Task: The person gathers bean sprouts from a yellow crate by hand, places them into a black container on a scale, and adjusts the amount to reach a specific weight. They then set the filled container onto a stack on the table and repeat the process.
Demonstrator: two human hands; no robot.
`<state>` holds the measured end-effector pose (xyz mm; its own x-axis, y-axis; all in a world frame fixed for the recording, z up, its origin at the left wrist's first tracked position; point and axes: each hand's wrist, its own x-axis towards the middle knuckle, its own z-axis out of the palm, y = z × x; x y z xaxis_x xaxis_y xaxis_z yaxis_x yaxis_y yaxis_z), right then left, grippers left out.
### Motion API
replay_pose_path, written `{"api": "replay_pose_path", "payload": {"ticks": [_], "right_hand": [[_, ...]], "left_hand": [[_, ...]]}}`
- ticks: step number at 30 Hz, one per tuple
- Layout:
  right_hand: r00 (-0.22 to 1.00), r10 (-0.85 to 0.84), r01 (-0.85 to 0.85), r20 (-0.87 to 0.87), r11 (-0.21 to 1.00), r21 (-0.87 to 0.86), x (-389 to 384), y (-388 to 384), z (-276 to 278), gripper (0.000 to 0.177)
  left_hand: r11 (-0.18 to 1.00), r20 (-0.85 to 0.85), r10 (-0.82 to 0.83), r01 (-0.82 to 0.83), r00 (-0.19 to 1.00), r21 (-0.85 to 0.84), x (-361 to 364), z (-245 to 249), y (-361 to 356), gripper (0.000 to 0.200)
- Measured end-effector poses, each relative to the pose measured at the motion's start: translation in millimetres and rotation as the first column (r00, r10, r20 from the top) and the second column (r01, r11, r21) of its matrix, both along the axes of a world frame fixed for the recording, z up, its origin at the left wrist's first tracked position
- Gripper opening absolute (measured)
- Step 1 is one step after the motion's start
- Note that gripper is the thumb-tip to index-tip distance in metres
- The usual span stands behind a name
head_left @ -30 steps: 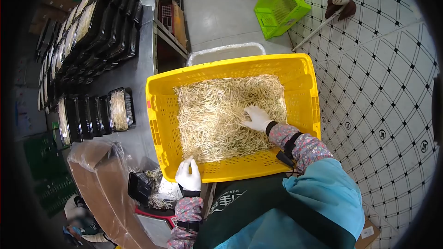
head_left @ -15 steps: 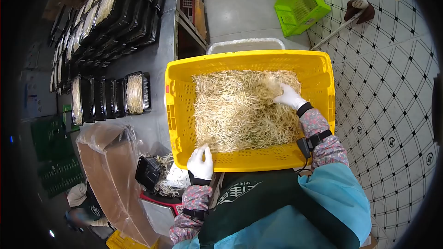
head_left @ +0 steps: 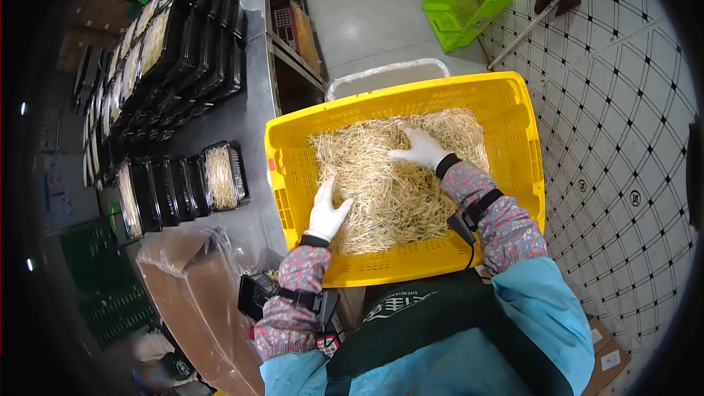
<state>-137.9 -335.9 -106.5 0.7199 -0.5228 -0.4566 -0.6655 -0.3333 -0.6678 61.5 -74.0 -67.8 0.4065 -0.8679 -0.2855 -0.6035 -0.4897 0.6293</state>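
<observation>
A yellow crate (head_left: 411,268) in front of me holds a bed of pale bean sprouts (head_left: 400,209). My left hand (head_left: 330,213), in a white glove, rests at the left side of the sprouts with thumb and fingers apart. Farther in, my right hand (head_left: 419,148), also gloved, touches the sprouts at the upper middle, its fingers spread. Neither hand visibly grips anything, though some fingertips are partly lost among the sprouts.
Stacked black trays of sprouts (head_left: 158,44) stand on the metal table (head_left: 257,88), with a shorter row (head_left: 165,187) nearer. A cardboard box (head_left: 187,293) and an empty black tray (head_left: 255,293) lie left. A green crate (head_left: 466,4) sits beyond; another person (head_left: 165,356) is lower left.
My left hand has moved from the crate's near rim onto the sprouts. My right hand has shifted left across them. The view has turned slightly.
</observation>
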Motion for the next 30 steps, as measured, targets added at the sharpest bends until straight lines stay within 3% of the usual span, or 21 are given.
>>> {"api": "replay_pose_path", "payload": {"ticks": [2, 3, 4, 6, 8, 9, 12, 13, 14, 16, 18, 19, 22, 24, 26, 28, 30], "right_hand": [[0.995, 0.041, -0.048, -0.089, 0.995, -0.082, 12, 38, 17, 0.114], [0.986, 0.101, -0.113, -0.129, 0.989, -0.092, 15, 57, 27, 0.122], [0.967, 0.181, -0.212, -0.182, 0.962, -0.171, 15, 72, 32, 0.118], [0.99, 0.115, -0.127, -0.088, 0.98, -0.15, 5, 66, 12, 0.111], [0.991, -0.092, 0.094, -0.098, 0.995, 0.021, -11, 37, -17, 0.103], [0.992, -0.105, 0.111, -0.063, 0.99, 0.084, -20, 26, -23, 0.094], [0.994, 0.005, -0.03, 0.112, 0.975, 0.219, -27, -2, -25, 0.087], [0.982, -0.087, 0.041, 0.166, 0.965, 0.26, -20, -8, -23, 0.084], [0.988, -0.125, 0.102, 0.088, 0.967, 0.236, -13, -14, -21, 0.087], [0.96, -0.28, 0.279, 0.005, 0.959, 0.057, 5, -11, -17, 0.091], [0.97, -0.237, 0.238, 0.046, 0.971, -0.008, 21, 9, -39, 0.09], [0.975, -0.209, 0.212, 0.069, 0.976, -0.043, 30, 18, -36, 0.09], [0.983, 0.101, -0.112, -0.156, 0.992, -0.063, 28, 68, 31, 0.086], [0.95, 0.311, -0.304, 0.004, 0.93, -0.205, -7, 112, 21, 0.084], [0.872, 0.483, -0.477, 0.076, 0.875, -0.082, -38, 144, 36, 0.086], [0.82, 0.56, -0.529, 0.117, 0.82, -0.216, -65, 163, 43, 0.086], [0.841, 0.539, -0.519, 0.046, 0.828, -0.214, -67, 166, 46, 0.102]], "left_hand": [[0.991, 0.117, -0.131, 0.129, 0.985, 0.024, 4, -28, -22, 0.107], [0.983, 0.109, -0.175, 0.169, 0.979, 0.068, 1, -39, -29, 0.12], [0.96, 0.05, -0.202, 0.188, 0.978, 0.21, -7, -32, -38, 0.124], [0.885, 0.106, -0.305, 0.24, 0.947, 0.4, -14, -11, -50, 0.113], [0.897, -0.017, -0.185, 0.175, 0.983, 0.406, 2, -12, -52, 0.099], [0.899, -0.079, -0.123, 0.145, 0.989, 0.414, 11, -13, -52, 0.092], [0.928, 0.112, -0.274, 0.232, 0.955, 0.291, 32, -21, -65, 0.074], [0.941, 0.104, -0.245, 0.21, 0.964, 0.264, 34, -16, -80, 0.074], [0.951, 0.093, -0.218, 0.19, 0.972, 0.242, 37, -11, -97, 0.074], [0.992, 0.211, -0.112, 0.121, 0.971, -0.029, 48, -61, -106, 0.082], [0.995, 0.238, -0.096, 0.088, 0.967, 0.045, 45, -82, -110, 0.091], [0.974, 0.211, -0.142, 0.099, 0.967, 0.202, 40, -82, -106, 0.094], [0.934, 0.017, -0.196, 0.181, 0.981, 0.307, 15, -65, -58, 0.094], [0.876, 0.057, -0.337, 0.291, 0.94, 0.385, -8, -27, -12, 0.095], [0.81, -0.077, -0.384, 0.376, 0.92, 0.45, -25, 10, 32, 0.098], [0.817, -0.111, -0.423, 0.432, 0.899, 0.383, -29, 31, 63, 0.101], [0.832, -0.042, -0.462, 0.449, 0.886, 0.326, -28, 30, 70, 0.115]]}}
